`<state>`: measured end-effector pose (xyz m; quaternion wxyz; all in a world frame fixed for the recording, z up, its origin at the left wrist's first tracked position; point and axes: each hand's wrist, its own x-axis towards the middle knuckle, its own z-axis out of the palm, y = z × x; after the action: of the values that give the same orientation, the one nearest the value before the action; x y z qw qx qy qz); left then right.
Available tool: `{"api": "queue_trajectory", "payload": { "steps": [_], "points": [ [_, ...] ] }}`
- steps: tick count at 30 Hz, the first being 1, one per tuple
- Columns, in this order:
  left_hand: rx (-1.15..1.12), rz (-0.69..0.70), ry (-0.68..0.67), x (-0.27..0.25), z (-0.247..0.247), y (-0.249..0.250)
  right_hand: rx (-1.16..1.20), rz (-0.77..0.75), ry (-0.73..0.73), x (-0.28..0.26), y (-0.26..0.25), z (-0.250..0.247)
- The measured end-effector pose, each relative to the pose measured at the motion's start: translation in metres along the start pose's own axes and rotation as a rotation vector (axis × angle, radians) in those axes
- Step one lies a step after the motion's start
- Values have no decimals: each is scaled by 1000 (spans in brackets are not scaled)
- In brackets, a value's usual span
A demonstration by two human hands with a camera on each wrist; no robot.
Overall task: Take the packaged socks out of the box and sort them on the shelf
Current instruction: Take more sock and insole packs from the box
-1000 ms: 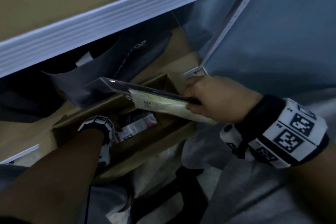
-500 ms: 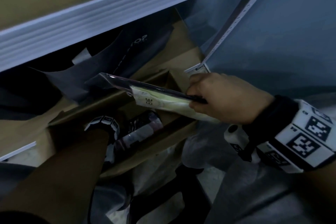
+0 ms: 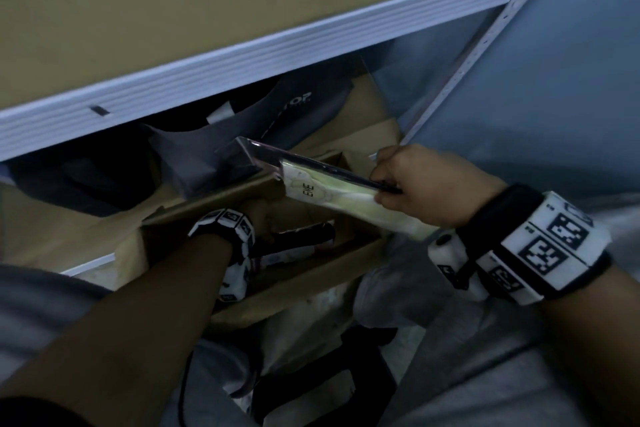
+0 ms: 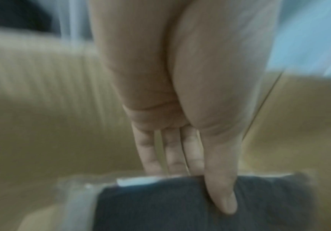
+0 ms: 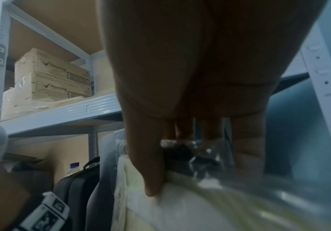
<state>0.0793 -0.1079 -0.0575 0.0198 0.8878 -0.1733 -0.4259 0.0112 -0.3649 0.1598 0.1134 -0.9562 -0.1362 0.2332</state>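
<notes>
My right hand [image 3: 384,191] grips two sock packs above the open cardboard box [image 3: 311,267]: a cream pack [image 3: 343,198] with a dark pack in clear plastic [image 3: 263,152] lying on top. In the right wrist view the thumb [image 5: 151,179] presses on the cream pack [image 5: 200,211], with the other fingers behind the plastic. My left hand [image 3: 266,222] reaches down inside the box and is partly hidden by its wall. The left wrist view shows that hand [image 4: 196,184] pinching a dark sock pack [image 4: 170,206] between thumb and fingers; this dark sock pack [image 3: 304,236] also shows inside the box.
A white shelf beam [image 3: 242,59] runs above the box, with a perforated upright [image 3: 485,42] at right. Grey bags [image 3: 277,121] lie on the lower shelf behind the box. Cartons [image 5: 52,78] stand on another shelf; a backpack [image 5: 75,187] and bottle [image 5: 73,168] sit below.
My left hand has moved right and slightly up inside the box, and the pack there has shifted with it. The right hand keeps its packs almost still.
</notes>
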Motion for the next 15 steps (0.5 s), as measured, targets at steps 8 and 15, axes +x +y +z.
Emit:
{"api": "queue_trajectory", "payload": {
  "steps": [8,15],
  "points": [
    [-186,179,164,-75,-60,23,-52,15,81,-37,-8,-25],
    [-296,249,397,-158,-105,31,82,-44,248,-85,-14,-51]
  ]
}}
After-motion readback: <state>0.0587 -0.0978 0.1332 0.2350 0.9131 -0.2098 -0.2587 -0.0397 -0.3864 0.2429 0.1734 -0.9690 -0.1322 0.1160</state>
